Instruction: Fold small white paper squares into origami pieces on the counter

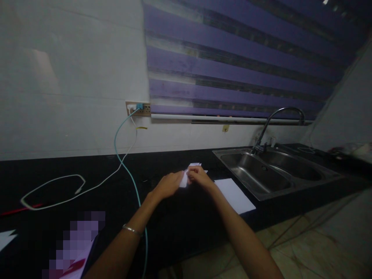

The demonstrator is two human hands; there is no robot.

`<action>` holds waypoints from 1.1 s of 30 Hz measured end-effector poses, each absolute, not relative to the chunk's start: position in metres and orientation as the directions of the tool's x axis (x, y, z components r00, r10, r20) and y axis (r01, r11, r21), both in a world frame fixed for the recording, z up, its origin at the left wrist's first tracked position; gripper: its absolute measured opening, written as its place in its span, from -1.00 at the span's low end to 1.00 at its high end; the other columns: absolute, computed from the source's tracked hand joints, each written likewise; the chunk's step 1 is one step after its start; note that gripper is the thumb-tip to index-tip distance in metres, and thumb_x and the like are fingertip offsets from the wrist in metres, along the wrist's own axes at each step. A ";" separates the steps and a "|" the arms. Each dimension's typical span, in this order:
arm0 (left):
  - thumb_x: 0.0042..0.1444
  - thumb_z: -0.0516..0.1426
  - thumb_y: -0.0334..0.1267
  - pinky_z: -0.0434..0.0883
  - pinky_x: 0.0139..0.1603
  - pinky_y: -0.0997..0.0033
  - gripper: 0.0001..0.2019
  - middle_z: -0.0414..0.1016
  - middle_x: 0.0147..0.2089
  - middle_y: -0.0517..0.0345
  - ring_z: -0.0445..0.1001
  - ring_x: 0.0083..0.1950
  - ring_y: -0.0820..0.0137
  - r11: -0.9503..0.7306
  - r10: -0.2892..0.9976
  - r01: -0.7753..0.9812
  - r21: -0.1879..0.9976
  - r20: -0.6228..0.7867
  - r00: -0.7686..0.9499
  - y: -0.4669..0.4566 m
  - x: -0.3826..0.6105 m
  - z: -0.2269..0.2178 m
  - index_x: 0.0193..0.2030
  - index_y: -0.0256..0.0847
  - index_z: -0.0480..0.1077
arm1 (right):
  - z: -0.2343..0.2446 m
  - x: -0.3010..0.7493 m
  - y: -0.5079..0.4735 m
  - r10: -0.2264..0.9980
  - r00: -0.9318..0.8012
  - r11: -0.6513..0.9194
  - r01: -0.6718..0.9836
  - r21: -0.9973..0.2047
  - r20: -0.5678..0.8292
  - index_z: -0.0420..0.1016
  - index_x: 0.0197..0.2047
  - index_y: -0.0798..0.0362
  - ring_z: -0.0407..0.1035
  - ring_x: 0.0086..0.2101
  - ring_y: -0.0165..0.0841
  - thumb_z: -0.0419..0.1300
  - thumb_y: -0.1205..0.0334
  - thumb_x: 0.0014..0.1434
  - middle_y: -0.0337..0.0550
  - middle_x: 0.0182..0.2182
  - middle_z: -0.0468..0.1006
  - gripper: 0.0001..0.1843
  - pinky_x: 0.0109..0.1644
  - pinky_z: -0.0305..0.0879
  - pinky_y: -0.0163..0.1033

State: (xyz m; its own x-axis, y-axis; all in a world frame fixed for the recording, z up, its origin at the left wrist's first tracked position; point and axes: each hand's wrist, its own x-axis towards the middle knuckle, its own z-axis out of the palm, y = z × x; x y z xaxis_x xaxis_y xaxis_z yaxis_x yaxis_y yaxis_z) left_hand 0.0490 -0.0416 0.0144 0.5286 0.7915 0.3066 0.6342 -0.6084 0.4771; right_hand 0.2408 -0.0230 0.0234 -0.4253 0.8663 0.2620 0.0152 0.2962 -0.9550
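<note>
A small folded piece of white paper (184, 181) is between my two hands above the black counter. My left hand (169, 185) grips its left side, with the fingertips partly hidden. My right hand (198, 176) is closed with the fingers pinched at the paper's right side. More pale paper edges (195, 164) stick out behind my right hand; whether they belong to the same piece I cannot tell. To the right of my hands, a flat white sheet (235, 196) lies on the counter beside the sink.
A steel double sink (255, 172) with a curved tap (271, 116) is set in the black counter (101, 166). A teal cable (130, 174) runs from the wall socket (147, 109) past my left forearm. A white cable (58, 202) loops at left. Papers (6, 238) lie at lower left.
</note>
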 end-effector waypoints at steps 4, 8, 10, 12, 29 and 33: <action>0.22 0.01 -0.11 0.34 -0.19 0.34 -0.77 0.51 -0.19 -0.03 0.45 -0.17 0.21 -0.635 0.765 0.507 0.582 0.388 0.514 -0.045 0.051 0.015 -0.16 -0.15 0.39 | 0.024 0.241 -0.023 0.882 -0.375 0.344 0.103 -0.933 0.284 0.36 -0.58 0.11 0.19 -0.66 -0.51 0.11 0.18 0.16 -0.29 -0.71 0.36 -0.69 -0.56 0.02 -0.39; 0.18 0.06 -0.06 0.33 -0.18 0.34 -0.76 0.51 -0.18 0.00 0.42 -0.12 0.21 -0.575 0.788 0.371 0.730 0.372 0.490 -0.049 0.050 0.018 -0.16 -0.14 0.41 | 0.029 0.243 -0.026 0.851 -0.397 0.425 0.138 -0.895 0.343 0.37 -0.60 0.12 0.19 -0.64 -0.50 0.13 0.05 0.18 -0.28 -0.70 0.35 -0.59 -0.54 0.04 -0.38; 0.20 0.03 -0.01 0.33 -0.19 0.35 -0.70 0.51 -0.21 0.01 0.42 -0.14 0.23 -0.513 0.808 0.311 0.800 0.326 0.492 -0.049 0.051 0.019 -0.17 -0.17 0.42 | 0.032 0.244 -0.029 0.838 -0.402 0.461 0.159 -0.873 0.370 0.37 -0.62 0.12 0.20 -0.63 -0.50 0.14 0.03 0.18 -0.26 -0.70 0.36 -0.57 -0.53 0.06 -0.38; 0.25 -0.09 0.05 0.33 -0.24 0.36 -0.58 0.49 -0.29 0.02 0.41 -0.22 0.27 -0.450 0.823 0.276 0.850 0.274 0.498 -0.047 0.052 0.020 -0.22 -0.22 0.42 | 0.035 0.245 -0.031 0.831 -0.414 0.476 0.182 -0.860 0.372 0.38 -0.63 0.13 0.21 -0.63 -0.49 0.15 0.03 0.17 -0.25 -0.69 0.38 -0.56 -0.52 0.08 -0.38; 0.23 -0.05 0.08 0.26 -0.34 0.47 -0.60 0.33 -0.35 0.18 0.27 -0.34 0.42 -0.406 0.840 0.187 0.895 0.284 0.463 -0.040 0.055 0.022 -0.25 -0.26 0.33 | 0.033 0.238 -0.030 0.843 -0.339 0.474 0.106 -0.874 0.417 0.46 -0.38 0.12 0.28 -0.59 -0.47 0.17 0.08 0.15 -0.27 -0.60 0.40 -0.74 -0.53 0.19 -0.38; 0.22 -0.04 0.07 0.22 -0.38 0.49 -0.60 0.30 -0.40 0.20 0.24 -0.38 0.45 -0.437 0.828 0.214 0.874 0.299 0.474 -0.039 0.056 0.021 -0.30 -0.27 0.34 | 0.032 0.238 -0.028 0.869 -0.356 0.380 0.039 -0.924 0.342 0.41 -0.32 0.11 0.27 -0.63 -0.46 0.02 -0.07 0.23 -0.27 -0.61 0.37 -0.60 -0.60 0.16 -0.39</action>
